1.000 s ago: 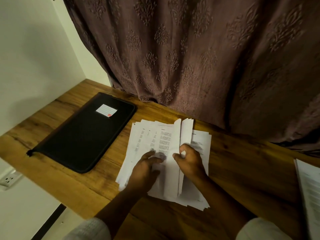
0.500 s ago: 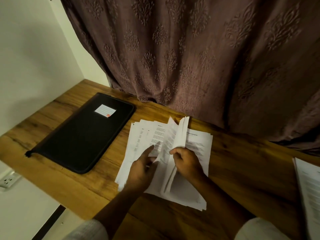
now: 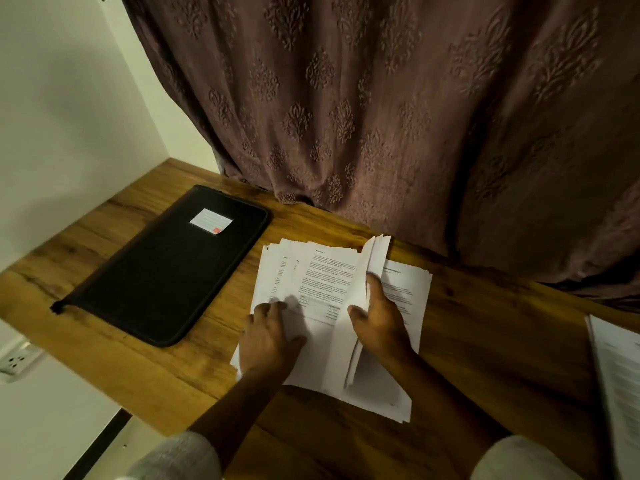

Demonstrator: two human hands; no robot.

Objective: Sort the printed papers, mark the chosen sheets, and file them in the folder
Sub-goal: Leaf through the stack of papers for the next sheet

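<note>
The printed papers (image 3: 329, 271), lying on the worktop (image 3: 491, 348) right of the closed folder (image 3: 166, 271), are being sorted, pressed flat by the left hand (image 3: 268, 336) with some sheets pinched up by the right hand (image 3: 379, 323), so one must likely be chosen next.

folder (image 3: 166, 268) lies left of the papers (image 3: 322, 275) on the table (image 3: 485, 341), curtain (image 3: 381, 116) behind.

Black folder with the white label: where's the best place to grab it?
Probably its long right edge, coming from the white printed papers. The flat black folder lies closed on the wooden table, so fingers would need to slide under that edge, thumb on top. Bare wood beside it leaves room, and the left hand is nearest.
</note>
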